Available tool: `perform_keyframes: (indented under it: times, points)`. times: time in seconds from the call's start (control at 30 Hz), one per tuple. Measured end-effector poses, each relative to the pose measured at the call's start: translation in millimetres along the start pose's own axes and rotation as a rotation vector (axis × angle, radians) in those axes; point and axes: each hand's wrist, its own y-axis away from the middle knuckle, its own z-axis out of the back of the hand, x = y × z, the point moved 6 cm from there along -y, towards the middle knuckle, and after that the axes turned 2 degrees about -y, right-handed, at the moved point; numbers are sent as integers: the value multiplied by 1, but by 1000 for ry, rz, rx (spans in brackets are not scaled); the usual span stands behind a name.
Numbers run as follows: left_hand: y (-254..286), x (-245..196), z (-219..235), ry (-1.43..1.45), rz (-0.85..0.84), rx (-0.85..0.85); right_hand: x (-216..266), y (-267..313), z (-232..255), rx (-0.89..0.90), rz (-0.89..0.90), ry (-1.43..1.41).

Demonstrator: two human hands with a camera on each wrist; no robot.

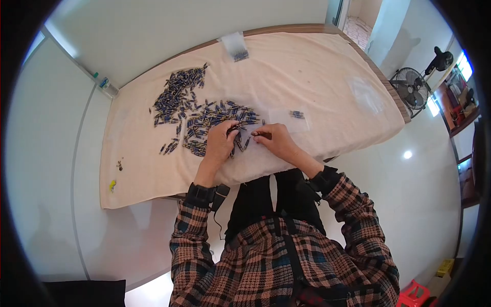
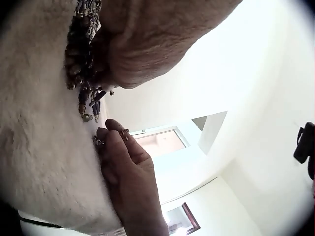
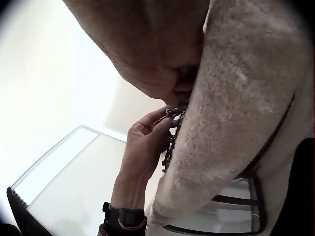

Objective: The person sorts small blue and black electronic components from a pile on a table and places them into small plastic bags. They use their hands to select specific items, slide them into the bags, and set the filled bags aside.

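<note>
head view alone takes in the cream cloth [image 1: 327, 66] over the brown wooden table [image 1: 286, 29], the heaps of small dark-blue and gold cylindrical pieces [image 1: 179, 94] on it, and a clear plastic bag [image 1: 235, 45] near the far edge. the left wrist view better shows a gold-tipped piece [image 2: 125, 133] jutting from the right hand [image 1: 279, 139]; its grip is a narrow thumb-and-finger pinch. the label on the clear plastic bottle [image 1: 107, 87] is too small to read. the left hand [image 1: 220, 142] bends over the nearer heap, its grip pinching a dark piece [image 3: 171, 113], beside the right.
</note>
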Motion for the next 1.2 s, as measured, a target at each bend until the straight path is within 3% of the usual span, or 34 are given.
perform_keyframes:
  times: [0.1, 0.2, 0.33, 0.5, 0.6, 0.77, 1.03, 1.13, 1.2]
  points:
    - [1, -8, 0, 16, -4, -33, -12, 2, 1, -29, -44, -260]
    - [2, -11, 1, 160, 276, 95, -7, 4, 3, -29, -117, -295]
    - [4, -1, -8, 338, 369, 190, -6, 6, 6, -32, -120, -396]
    - [5, -6, -14, 440, 333, 222, -9, 6, 7, -42, -138, -418]
    - [8, -12, -20, 625, 411, 171, -9, 5, 7, -60, -140, -455]
    - [11, -27, -34, 518, 429, 160, -3, 6, 15, -69, -150, -374]
    - [11, -41, -36, 413, 380, 126, -4, 9, 15, -78, -232, -466]
    - [12, -42, -32, 318, 289, 123, -2, 7, 17, -157, -79, -460]
    - [9, -38, -27, 234, 273, 123, -7, 7, 17, -178, -72, -451]
